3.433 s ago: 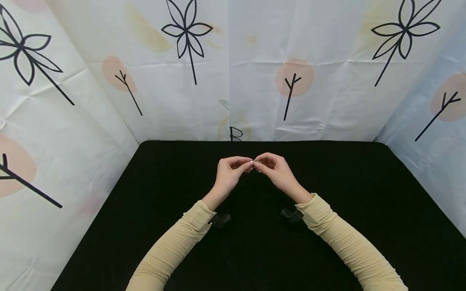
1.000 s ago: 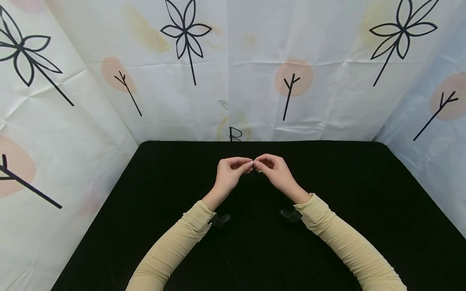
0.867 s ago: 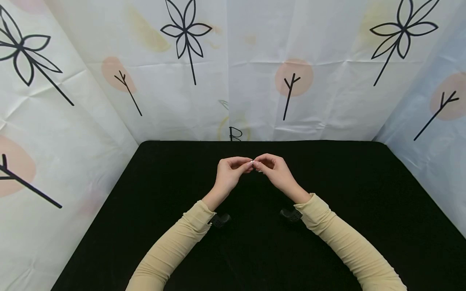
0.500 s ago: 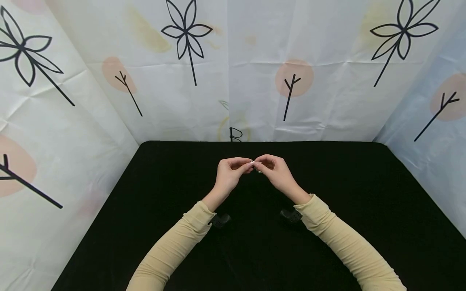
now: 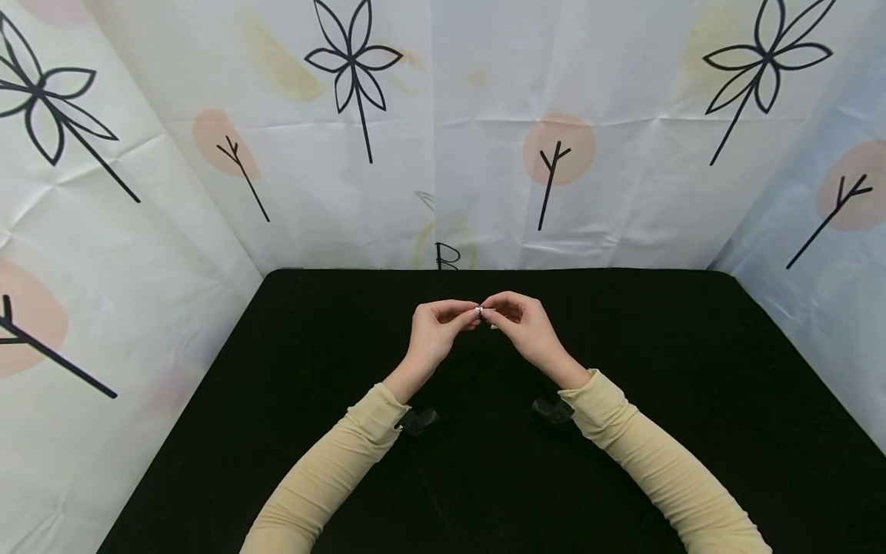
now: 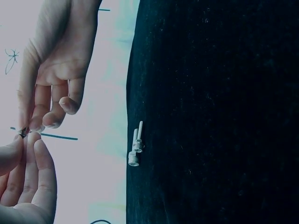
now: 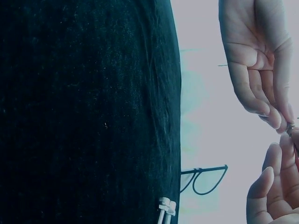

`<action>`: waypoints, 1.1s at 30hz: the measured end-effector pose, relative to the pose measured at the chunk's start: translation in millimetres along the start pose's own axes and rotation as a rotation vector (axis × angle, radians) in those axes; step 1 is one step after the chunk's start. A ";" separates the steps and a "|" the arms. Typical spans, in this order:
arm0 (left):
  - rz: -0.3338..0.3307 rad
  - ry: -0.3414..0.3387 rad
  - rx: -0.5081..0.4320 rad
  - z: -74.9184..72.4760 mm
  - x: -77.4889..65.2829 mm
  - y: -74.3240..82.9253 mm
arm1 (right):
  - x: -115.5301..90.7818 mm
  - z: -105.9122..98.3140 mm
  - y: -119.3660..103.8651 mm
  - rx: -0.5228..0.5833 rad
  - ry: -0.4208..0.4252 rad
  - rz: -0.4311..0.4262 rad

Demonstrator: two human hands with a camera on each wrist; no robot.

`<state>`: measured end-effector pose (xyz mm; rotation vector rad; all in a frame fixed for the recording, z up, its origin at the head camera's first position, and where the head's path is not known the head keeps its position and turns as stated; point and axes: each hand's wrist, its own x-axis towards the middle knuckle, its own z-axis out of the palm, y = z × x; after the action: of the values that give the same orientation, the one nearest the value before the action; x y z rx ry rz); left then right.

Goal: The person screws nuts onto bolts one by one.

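Note:
Over the far middle of the table, both hands meet fingertip to fingertip around a small silver metal bolt (image 5: 478,309). My left hand (image 5: 434,327) pinches its thicker end between thumb and index finger. On the other side, the thumb and index finger of my right hand (image 5: 524,323) pinch the same small piece, and a thin shank shows beside them. Fingertips cover most of it, so I cannot tell whether a nut is on it. Below the hands, two more bolts with round heads, a front bolt (image 6: 133,159) and a rear bolt (image 6: 139,145), lie side by side.
A black cloth covers the table (image 5: 657,369). White patterned curtains (image 5: 484,177) stand along its far edge and both sides. Dark wrist devices, a left one (image 5: 420,421) and a right one (image 5: 552,410), stick out below the rolled beige sleeves.
Both arms stay in place. The right fingers shift slightly at the bolt; its thin shank, hidden about a second ago, shows again beside them.

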<state>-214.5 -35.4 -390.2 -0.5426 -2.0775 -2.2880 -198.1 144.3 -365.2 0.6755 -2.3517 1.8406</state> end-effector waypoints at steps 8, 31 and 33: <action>-0.007 -0.014 0.027 3.4 -8.5 24.1 | -0.3 1.4 -0.6 -0.023 -0.005 0.023; -0.001 -0.032 0.028 5.0 -8.6 26.8 | 0.6 -1.5 8.1 -0.035 0.006 0.023; -0.008 -0.035 0.023 4.9 -8.0 26.4 | 2.3 -3.5 18.2 -0.011 0.003 0.041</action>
<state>-199.7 -35.8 -366.5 -0.5786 -2.1222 -2.2729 -208.0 150.2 -380.0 0.6270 -2.3899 1.8419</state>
